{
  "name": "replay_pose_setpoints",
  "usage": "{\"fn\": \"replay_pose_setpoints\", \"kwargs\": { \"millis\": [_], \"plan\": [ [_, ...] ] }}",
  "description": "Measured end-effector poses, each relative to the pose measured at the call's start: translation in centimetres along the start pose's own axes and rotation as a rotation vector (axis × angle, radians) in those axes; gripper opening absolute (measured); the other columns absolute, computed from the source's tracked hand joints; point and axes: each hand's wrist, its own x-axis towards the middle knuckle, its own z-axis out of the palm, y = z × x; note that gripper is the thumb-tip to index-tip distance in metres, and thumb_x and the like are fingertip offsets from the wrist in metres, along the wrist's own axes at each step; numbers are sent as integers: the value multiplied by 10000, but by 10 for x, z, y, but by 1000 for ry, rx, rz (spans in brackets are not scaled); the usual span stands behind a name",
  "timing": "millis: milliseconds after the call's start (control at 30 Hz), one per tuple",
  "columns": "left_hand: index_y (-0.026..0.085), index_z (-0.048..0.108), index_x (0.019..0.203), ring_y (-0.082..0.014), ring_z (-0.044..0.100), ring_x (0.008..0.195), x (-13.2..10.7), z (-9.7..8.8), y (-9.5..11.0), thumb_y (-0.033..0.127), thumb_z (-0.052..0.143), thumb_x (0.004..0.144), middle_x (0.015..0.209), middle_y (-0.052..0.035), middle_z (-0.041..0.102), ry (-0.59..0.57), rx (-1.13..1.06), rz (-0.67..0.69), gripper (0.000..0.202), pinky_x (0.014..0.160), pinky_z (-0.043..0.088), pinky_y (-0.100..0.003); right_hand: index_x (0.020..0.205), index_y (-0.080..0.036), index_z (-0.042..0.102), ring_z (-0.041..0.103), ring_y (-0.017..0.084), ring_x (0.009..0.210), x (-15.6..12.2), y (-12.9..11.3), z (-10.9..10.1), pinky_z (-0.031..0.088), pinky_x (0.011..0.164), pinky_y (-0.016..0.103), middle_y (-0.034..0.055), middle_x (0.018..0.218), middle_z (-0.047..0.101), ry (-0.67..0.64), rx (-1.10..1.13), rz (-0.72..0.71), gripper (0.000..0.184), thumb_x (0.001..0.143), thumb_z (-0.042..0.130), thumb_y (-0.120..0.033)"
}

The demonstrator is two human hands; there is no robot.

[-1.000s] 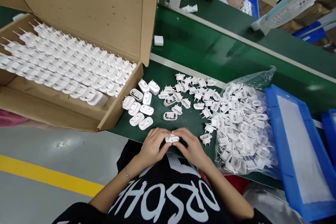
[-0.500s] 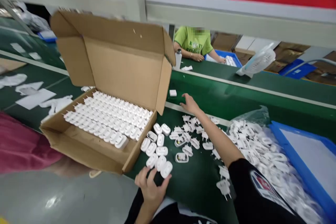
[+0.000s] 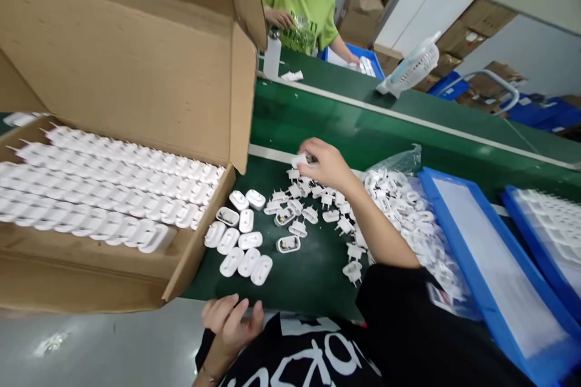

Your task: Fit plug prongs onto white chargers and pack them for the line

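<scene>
My right hand [image 3: 327, 164] is closed around a white charger housing [image 3: 300, 160], above the far side of a pile of plug covers; some of its inside shows by my fingers. My left hand [image 3: 233, 319] hovers at the bench's near edge, fingers loosely curled and apart, with nothing in it. Just beyond it lies a group of closed white chargers [image 3: 249, 261]. Between the two hands, an open housing [image 3: 288, 244] shows small parts inside. Loose white plug covers with two pins [image 3: 310, 214] are scattered on the green bench to its right.
A cardboard box [image 3: 195, 266] with its lid up holds rows of white chargers [image 3: 113, 193] on the left. To the right are a plastic bag of white parts [image 3: 408, 217] and blue trays [image 3: 458, 248]. Across the bench sit a person in green [image 3: 302, 9] and a fan [image 3: 411, 66].
My right hand has taken hold of the white housing that lay alone on the belt. My left hand has left the chargers and drawn back toward me. The view has shifted right.
</scene>
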Motion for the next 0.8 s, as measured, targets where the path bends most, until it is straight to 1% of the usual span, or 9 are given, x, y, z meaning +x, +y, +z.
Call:
{"fn": "replay_pose_setpoints", "kwargs": {
  "millis": [67, 133, 233, 333, 400, 500, 567, 667, 800],
  "plan": [
    [232, 520, 926, -149, 545, 674, 2, -5, 4, 96, 601, 758, 813, -22, 560, -232, -251, 108, 231, 623, 434, -309, 950, -185, 606, 572, 212, 860, -78, -22, -7, 477, 765, 337, 49, 946, 611, -40, 33, -36, 146, 807, 606, -211],
    [222, 533, 959, -151, 577, 659, 6, -5, 14, 68, 539, 794, 778, -23, 614, -435, -466, 208, 226, 627, 460, -314, 942, -200, 607, 582, 215, 822, -145, -46, 3, 504, 704, 344, 51, 899, 620, -111, 61, 13, 133, 810, 618, -201],
    [169, 522, 1065, -184, 624, 697, 11, 8, 36, 173, 548, 839, 837, -82, 649, -518, -480, 121, 227, 608, 500, -310, 932, -185, 612, 591, 246, 813, -205, -67, 42, 522, 663, 374, 73, 907, 617, -171, 48, 99, 184, 766, 692, -193],
    [135, 443, 1226, -214, 656, 829, 16, 24, 54, 320, 542, 870, 1038, -156, 627, -604, -388, -58, 414, 631, 546, -293, 1066, -194, 578, 589, 259, 906, -231, -67, 74, 523, 723, 379, 91, 1046, 591, -73, 158, 201, 356, 751, 733, -250],
    [146, 388, 1295, -213, 659, 863, 20, 31, 61, 331, 548, 871, 1115, -159, 605, -659, -362, -84, 489, 643, 553, -283, 1091, -203, 535, 565, 250, 956, -246, -57, 83, 503, 774, 381, 94, 1069, 561, 159, 234, 341, 310, 824, 655, -306],
    [148, 386, 1303, -222, 655, 905, 26, 37, 64, 307, 561, 871, 1123, -147, 609, -702, -332, -93, 492, 688, 552, -293, 1037, -190, 498, 529, 259, 926, -271, -34, 88, 468, 784, 424, 100, 984, 535, 496, 130, 616, 210, 896, 529, -342],
    [156, 413, 1286, -227, 643, 944, 29, 39, 65, 278, 548, 880, 1110, -131, 622, -720, -337, -86, 445, 740, 542, -315, 1118, -172, 477, 517, 287, 945, -283, -19, 92, 453, 803, 468, 115, 993, 537, 502, 32, 681, 334, 878, 556, -389],
    [172, 457, 1247, -238, 619, 990, 33, 42, 65, 238, 531, 888, 1107, -112, 632, -747, -357, -76, 372, 795, 513, -355, 1247, -159, 430, 523, 310, 971, -288, -7, 102, 460, 802, 489, 140, 1057, 562, 398, -27, 615, 490, 858, 595, -407],
    [179, 496, 1190, -235, 613, 987, 35, 45, 65, 239, 532, 890, 1101, -103, 635, -770, -366, -95, 308, 795, 486, -365, 1152, -168, 508, 546, 293, 941, -285, -9, 112, 474, 791, 473, 145, 1050, 597, 415, -51, 487, 282, 904, 524, -301]
  ]
}}
